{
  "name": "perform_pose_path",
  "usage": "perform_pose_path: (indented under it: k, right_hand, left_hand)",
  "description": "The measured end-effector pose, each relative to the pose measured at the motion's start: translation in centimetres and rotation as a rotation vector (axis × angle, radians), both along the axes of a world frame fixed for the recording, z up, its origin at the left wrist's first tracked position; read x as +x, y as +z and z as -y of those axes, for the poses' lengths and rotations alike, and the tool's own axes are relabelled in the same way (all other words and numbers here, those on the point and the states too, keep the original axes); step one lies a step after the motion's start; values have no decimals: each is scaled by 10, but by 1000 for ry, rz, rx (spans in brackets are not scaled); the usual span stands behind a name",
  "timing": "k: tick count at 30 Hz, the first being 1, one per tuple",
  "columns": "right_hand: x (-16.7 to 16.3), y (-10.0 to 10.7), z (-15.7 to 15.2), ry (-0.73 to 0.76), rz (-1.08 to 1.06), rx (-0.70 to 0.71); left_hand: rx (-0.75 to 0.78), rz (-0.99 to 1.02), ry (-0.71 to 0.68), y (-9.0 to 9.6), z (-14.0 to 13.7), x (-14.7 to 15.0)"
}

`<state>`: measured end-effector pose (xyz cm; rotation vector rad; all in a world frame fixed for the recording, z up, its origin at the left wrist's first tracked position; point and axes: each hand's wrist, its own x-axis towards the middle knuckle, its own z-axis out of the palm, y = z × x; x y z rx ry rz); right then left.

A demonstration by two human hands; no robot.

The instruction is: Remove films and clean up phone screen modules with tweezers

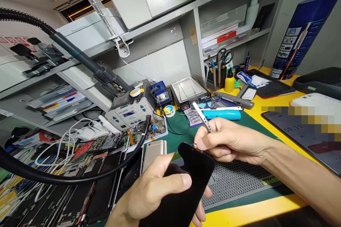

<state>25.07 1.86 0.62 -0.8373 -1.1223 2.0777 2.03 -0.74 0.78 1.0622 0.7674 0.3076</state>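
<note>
My left hand [157, 188] is wrapped round a smartphone [183, 184] with a black glass front. Its thumb lies across the glass, and fingertips show past the right edge. At the phone's top edge is my right hand [223, 140], closed in a pinch on a slim silver hand tool [204, 118] with holes along its handle. The handle's rounded end points up and away, while the working tip is mostly hidden by my fingers close to the phone's top edge. A grey perforated mat [237, 181] lies under both hands on a green work mat [262, 133].
Phones and parts crowd the left, beside a rework station [130, 115] with a black hose [80, 181]. A heating plate [189, 90], blue-handled tool [221, 114] and yellow bottle [229, 81] stand behind. At right lies a phone showing a timer [293, 131].
</note>
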Motion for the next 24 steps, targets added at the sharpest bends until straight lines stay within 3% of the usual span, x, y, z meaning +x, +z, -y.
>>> perform_pose_path:
  k: [24]
  right_hand:
    - [1,0,0,29,-33,-33]
  left_hand:
    - [9,16,-4,-1,1,0]
